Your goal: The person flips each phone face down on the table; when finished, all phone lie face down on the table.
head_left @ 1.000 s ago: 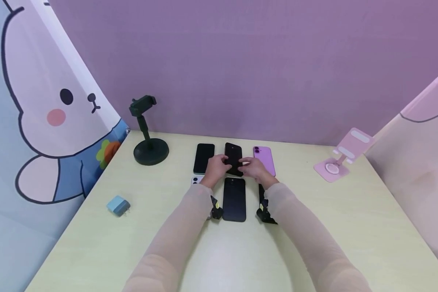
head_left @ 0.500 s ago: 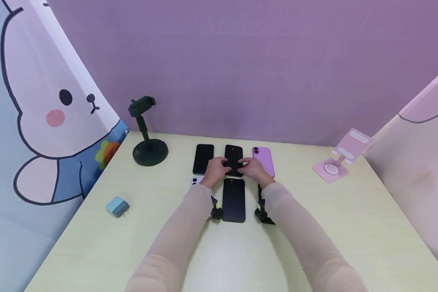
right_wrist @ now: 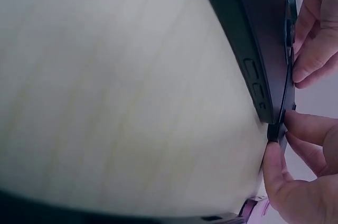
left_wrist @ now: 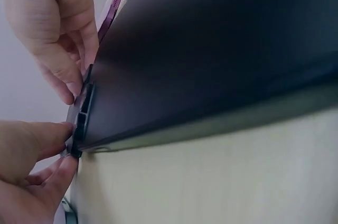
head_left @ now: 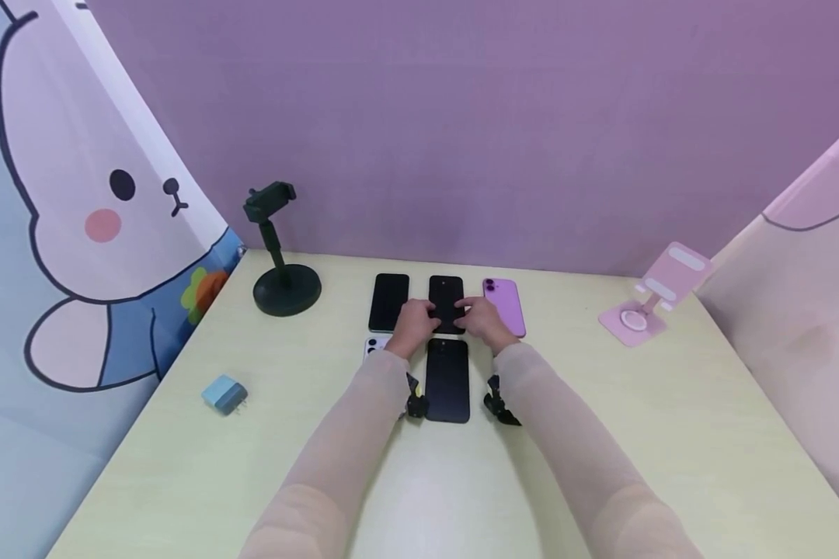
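Observation:
A black phone (head_left: pixel 447 294) lies at the back middle of the table, held at its two long sides by both hands. My left hand (head_left: pixel 414 324) pinches its left edge between thumb and fingers; close up, the left wrist view has this hand (left_wrist: pixel 31 166) at the lower left. On the opposite edge my right hand (head_left: pixel 486 321) pinches with thumb and fingers, also plain in the right wrist view. Just in front lies a dark phone (head_left: pixel 447 380). Beside the pair are another black phone (head_left: pixel 389 303) on the left and a purple phone (head_left: pixel 506 307) on the right.
A white phone (head_left: pixel 374 345) is mostly hidden under the left forearm. On the table (head_left: pixel 182 497) stand a black phone holder (head_left: pixel 287 289) at back left and a pink folding stand (head_left: pixel 653 299) at right. A blue charger plug (head_left: pixel 225 394) lies at left.
The held black phone has turned slightly from a tilt to lie straight, in line with the dark phone in front. The right wrist has shifted a little left. Both hands keep their grip.

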Demonstrator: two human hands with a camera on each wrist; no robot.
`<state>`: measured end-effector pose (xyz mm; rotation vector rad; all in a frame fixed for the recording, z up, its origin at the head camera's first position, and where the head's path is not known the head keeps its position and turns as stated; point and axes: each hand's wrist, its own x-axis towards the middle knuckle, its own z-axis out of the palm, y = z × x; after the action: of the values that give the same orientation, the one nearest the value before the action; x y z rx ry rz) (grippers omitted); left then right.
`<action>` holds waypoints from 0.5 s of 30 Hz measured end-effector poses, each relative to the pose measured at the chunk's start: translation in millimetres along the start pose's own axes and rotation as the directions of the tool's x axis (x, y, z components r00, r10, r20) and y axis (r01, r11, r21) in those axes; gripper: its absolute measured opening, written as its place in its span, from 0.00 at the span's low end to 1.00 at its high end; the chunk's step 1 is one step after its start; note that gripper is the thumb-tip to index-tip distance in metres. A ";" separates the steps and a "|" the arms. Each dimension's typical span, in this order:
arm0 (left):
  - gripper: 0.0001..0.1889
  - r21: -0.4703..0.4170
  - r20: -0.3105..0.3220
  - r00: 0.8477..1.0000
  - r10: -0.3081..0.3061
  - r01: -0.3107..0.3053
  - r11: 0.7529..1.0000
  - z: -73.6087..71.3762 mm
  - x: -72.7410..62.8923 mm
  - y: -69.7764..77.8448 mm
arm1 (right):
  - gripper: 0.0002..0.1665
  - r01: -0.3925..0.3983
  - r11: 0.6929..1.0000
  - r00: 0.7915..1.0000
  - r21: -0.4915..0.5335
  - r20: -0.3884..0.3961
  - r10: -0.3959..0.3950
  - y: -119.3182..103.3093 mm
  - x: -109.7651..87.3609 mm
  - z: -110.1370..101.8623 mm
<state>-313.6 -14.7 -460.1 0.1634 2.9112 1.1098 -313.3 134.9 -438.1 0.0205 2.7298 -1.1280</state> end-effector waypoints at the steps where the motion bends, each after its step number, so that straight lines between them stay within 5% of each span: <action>1: 0.17 -0.005 0.002 1.000 0.002 -0.002 1.000 -1.6 -0.1 -0.2 | 0.25 0.000 1.000 1.000 -0.008 -0.002 0.000 -1.2 0.1 0.1; 9: 0.19 -0.110 -0.054 0.995 0.081 -0.087 0.990 -32.2 -4.1 -19.0 | 0.23 0.149 0.985 0.986 -0.085 -0.058 -0.154 -32.6 -4.0 18.3; 15: 0.19 -0.227 -0.118 0.992 0.041 -0.067 0.971 -56.3 -9.5 -48.8 | 0.23 0.186 0.981 0.982 -0.050 -0.015 -0.187 -54.6 -8.4 36.9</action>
<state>-311.8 -89.1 -450.8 0.1819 2.8561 1.5021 -303.4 70.7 -424.1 -0.2379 2.8235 -1.1125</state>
